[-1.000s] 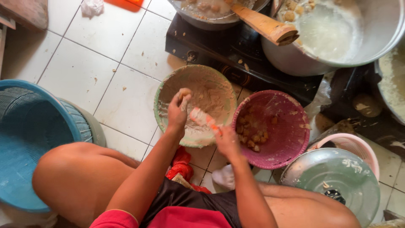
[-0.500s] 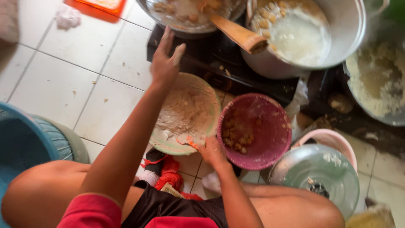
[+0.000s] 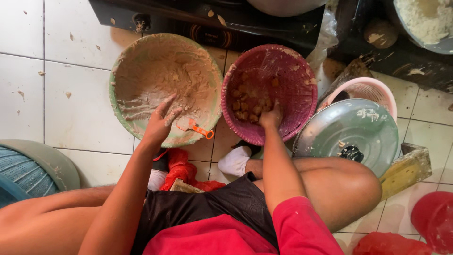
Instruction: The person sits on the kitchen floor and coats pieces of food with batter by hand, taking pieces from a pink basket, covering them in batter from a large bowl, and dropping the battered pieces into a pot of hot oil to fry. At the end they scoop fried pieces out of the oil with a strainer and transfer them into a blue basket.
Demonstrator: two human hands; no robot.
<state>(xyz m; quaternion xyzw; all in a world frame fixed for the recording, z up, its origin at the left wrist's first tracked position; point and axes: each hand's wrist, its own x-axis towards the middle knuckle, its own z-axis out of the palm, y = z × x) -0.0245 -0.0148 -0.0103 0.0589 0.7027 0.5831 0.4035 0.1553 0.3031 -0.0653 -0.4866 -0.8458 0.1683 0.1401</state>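
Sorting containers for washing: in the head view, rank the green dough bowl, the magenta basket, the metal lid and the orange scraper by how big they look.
1. green dough bowl, metal lid and magenta basket: too alike to rank
2. orange scraper

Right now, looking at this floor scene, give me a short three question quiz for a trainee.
1. True or false: the left hand is inside the green bowl of dough.
2. Where does the right hand reach? A) the metal lid B) the magenta basket C) the blue tub
3. What small orange thing lies in the green bowl by the left hand?

Key: 1 true; 2 B; 3 an orange-handled scraper.
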